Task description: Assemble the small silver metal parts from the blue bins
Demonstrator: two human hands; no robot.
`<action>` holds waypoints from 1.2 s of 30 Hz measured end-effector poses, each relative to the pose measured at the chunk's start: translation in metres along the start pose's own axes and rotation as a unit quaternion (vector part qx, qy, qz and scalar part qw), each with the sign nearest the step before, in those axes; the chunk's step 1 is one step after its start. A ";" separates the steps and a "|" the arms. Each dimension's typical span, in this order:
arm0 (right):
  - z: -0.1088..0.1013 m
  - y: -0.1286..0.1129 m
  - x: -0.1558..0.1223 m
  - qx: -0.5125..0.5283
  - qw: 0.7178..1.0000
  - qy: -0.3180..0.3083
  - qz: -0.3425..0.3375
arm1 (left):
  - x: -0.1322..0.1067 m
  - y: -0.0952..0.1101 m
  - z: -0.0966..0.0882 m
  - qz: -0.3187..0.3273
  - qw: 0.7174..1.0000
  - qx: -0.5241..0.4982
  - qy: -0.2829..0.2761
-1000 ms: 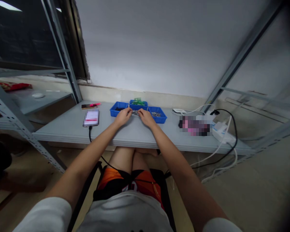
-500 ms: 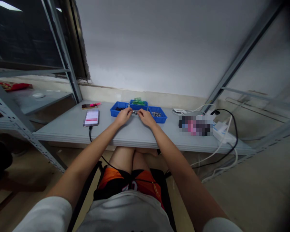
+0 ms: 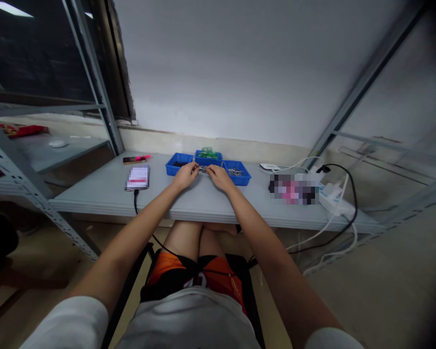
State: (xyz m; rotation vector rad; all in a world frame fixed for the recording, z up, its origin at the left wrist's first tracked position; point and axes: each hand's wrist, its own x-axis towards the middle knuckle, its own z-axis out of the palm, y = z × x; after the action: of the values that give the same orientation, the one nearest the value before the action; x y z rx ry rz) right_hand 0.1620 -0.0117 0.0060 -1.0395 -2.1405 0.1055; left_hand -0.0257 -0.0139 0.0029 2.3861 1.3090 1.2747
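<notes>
Just nearside of the green-filled tray (image 3: 212, 161), left hand (image 3: 185, 175) and right hand (image 3: 219, 175) pinch small metal pieces (image 3: 203, 169) between them, handling judged mid-course, with other metal parts (image 3: 234, 171) not yet picked up in the blue tray (image 3: 242, 181) to its right.

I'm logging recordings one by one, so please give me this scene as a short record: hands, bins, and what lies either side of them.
Left hand: fingers bent, at small silvery pieces
Right hand: fingers bent, at the same pieces
Grip: too small to tell
Left blue bin: dark contents
Rear blue bin: green pieces, heaped above the rim
Right blue bin: silvery parts
Left of bins: phone, screen lit, black cable attached
Right of bins: pixelated item, white power strip
</notes>
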 end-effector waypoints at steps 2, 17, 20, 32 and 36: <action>0.000 0.000 0.000 0.003 1.000 0.000 0.007 | 0.000 -0.001 0.001 0.004 1.000 0.006 -0.002; 0.002 0.003 0.001 0.050 0.998 0.046 0.006 | 0.000 -0.001 0.001 -0.012 1.000 0.011 -0.019; 0.001 0.003 0.001 0.039 0.998 0.047 0.009 | 0.000 0.000 0.000 -0.007 1.000 0.005 -0.015; 0.003 0.003 0.000 0.085 0.996 0.032 0.023 | 0.001 -0.002 0.001 -0.009 0.999 0.018 -0.031; -0.001 -0.002 -0.001 0.067 0.998 0.005 -0.005 | 0.000 -0.003 0.001 -0.014 0.999 0.017 -0.034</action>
State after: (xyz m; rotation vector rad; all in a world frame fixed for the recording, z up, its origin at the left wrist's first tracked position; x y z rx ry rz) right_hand 0.1613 -0.0144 0.0066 -0.9504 -2.0985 0.2359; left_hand -0.0268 -0.0114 0.0005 2.4026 1.3498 1.1616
